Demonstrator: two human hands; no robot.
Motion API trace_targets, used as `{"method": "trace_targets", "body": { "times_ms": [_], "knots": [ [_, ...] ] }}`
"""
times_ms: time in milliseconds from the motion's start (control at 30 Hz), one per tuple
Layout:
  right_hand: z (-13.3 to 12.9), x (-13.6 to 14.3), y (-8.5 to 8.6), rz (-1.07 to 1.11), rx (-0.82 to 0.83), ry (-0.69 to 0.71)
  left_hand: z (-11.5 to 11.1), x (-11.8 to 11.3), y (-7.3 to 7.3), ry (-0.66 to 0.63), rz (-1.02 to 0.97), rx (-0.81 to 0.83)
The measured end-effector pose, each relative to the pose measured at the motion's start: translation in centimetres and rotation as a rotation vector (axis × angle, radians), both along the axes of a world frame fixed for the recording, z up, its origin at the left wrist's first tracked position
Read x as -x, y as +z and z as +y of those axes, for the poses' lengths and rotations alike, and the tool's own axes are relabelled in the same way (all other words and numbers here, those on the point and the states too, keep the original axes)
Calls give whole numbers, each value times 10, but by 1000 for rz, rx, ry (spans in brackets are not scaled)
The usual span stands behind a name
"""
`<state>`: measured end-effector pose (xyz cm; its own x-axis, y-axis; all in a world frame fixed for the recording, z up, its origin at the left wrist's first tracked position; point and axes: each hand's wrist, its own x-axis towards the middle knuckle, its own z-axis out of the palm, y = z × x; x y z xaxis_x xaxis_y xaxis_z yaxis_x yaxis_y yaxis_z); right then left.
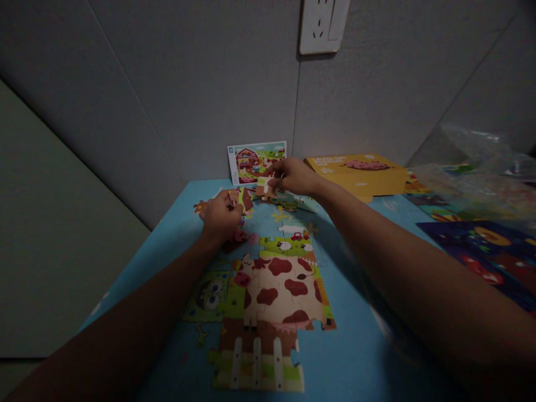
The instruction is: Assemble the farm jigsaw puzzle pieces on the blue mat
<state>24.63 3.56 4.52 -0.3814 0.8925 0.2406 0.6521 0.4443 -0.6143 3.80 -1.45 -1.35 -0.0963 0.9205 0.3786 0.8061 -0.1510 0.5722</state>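
Note:
A partly joined jigsaw puzzle (pixel 285 290) lies on the blue table cover, showing a brown-spotted cow, sheep and a white fence. Beyond its far left side, my left hand (pixel 221 216) is closed on a green and brown puzzle piece (pixel 243 201). My right hand (pixel 291 174) pinches a puzzle piece (pixel 264 188) with white fence and brown ground, held up in front of the picture card. More loose pieces (pixel 288 202) lie below and behind this hand, partly hidden. A farm picture card (pixel 255 153) leans against the wall.
A yellow box (pixel 355 173) stands at the back right. To the right are a dark blue picture sheet (pixel 481 251) and clear plastic wrapping (pixel 481 178). The grey wall (pixel 201 84) with a white socket (pixel 322 28) borders the table's far edge.

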Motion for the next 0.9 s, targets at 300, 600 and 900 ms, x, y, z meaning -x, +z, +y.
{"method": "trace_targets", "body": {
  "times_ms": [300, 600, 900],
  "knots": [
    [-24, 16, 12, 437, 418, 80, -8, -8, 1, -105, 6, -176],
    [-36, 22, 24, 170, 471, 81, -7, -7, -3, -364, -167, -218],
    [-65, 19, 54, -229, 342, -65, -15, -8, 5, -506, -99, -311]
  ]
}}
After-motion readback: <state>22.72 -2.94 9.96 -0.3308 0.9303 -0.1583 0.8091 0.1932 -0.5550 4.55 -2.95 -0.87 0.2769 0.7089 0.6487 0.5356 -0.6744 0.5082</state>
